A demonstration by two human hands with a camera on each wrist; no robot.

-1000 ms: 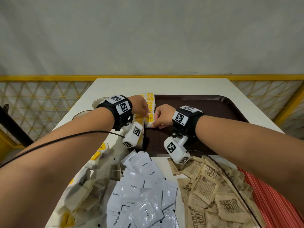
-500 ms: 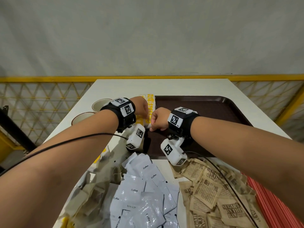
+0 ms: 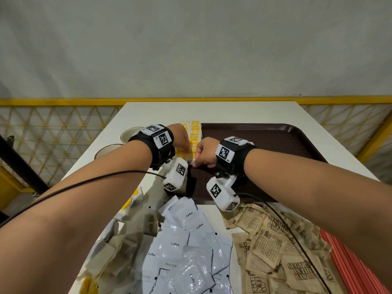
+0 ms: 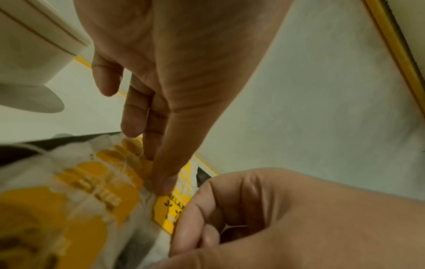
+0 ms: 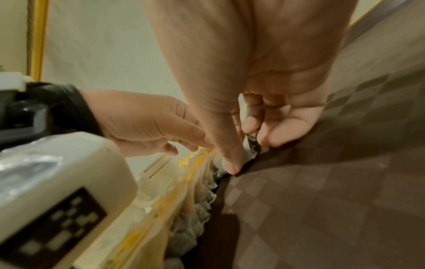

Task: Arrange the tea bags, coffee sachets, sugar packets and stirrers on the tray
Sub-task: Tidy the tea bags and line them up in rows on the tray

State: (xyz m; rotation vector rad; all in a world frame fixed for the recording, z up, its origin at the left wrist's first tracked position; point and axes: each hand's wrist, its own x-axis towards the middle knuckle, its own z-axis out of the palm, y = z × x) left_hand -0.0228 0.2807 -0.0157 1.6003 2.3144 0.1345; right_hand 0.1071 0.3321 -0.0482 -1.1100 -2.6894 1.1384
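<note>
Head view: white sachets (image 3: 186,247) in the near pile were printed "Coffee"; the brown packets (image 3: 282,247) to their right read "SUGAR IN THE RAW". Red stirrers (image 3: 360,270) lay at the far right edge. A row of yellow-and-white tea bags (image 3: 194,134) stood along the left edge of the brown tray (image 3: 275,141); one label began "RELA", the rest being unreadable. Loose tea bags (image 3: 118,236) lay heaped on the white table (image 3: 212,111), left of the coffee sachets. Two cups (image 3: 129,134) stood beyond the left wrist.

The left hand (image 4: 174,76) reached down with straight fingers, its fingertips (image 4: 164,183) resting on the row's yellow labels. The right hand (image 5: 250,102), just beside it, had thumb and curled fingers pinching a tea bag at the near end of the row, against the tray floor.
</note>
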